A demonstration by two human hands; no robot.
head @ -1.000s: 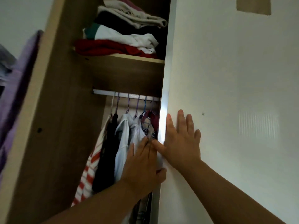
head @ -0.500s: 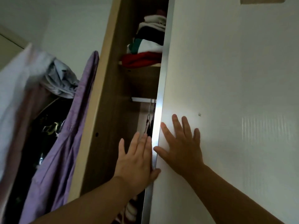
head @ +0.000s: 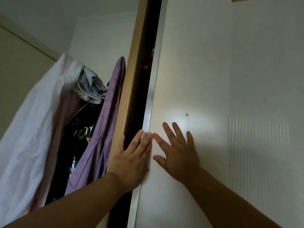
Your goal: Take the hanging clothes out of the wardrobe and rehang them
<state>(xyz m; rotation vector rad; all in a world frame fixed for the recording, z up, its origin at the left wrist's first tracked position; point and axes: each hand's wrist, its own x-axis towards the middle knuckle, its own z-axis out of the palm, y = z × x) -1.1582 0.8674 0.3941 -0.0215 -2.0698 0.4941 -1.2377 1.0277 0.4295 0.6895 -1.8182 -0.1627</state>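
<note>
Wardrobe [head: 130,79]: a tall unit whose light wood side panel ran from the top centre of the frame down to the lower centre.
Door [head: 205,63]: plain white and smooth, it filled the right half of the frame, with a silver metal strip [head: 154,71] down its left edge and a small speck [head: 187,114] at mid-height.
Gap [head: 141,99]: a narrow dark slot lay between the side panel and the strip. The inside was too dark to read, apart from a scrap of red [head: 150,62] in the upper centre.
Left hand [head: 131,160]: lower centre, fingers straight and spread, holding nothing. It lay across the gap, its little finger on the wood panel and its other fingertips on the strip.
Right hand [head: 177,153]: just beside the left, palm flat on the white door, fingers splayed, gripping nothing.
Hanging clothes [head: 85,137]: on the left of the frame, outside the wardrobe and beside its side panel.
Purple garment [head: 105,129]: creased, draped against the panel's edge.
Black garment [head: 77,134]: it carried pale gold print, left of the purple one.
White cloth [head: 32,129]: large and wrinkled, at the far left.
Grey bundle [head: 88,86]: crumpled, above the black garment.
</note>
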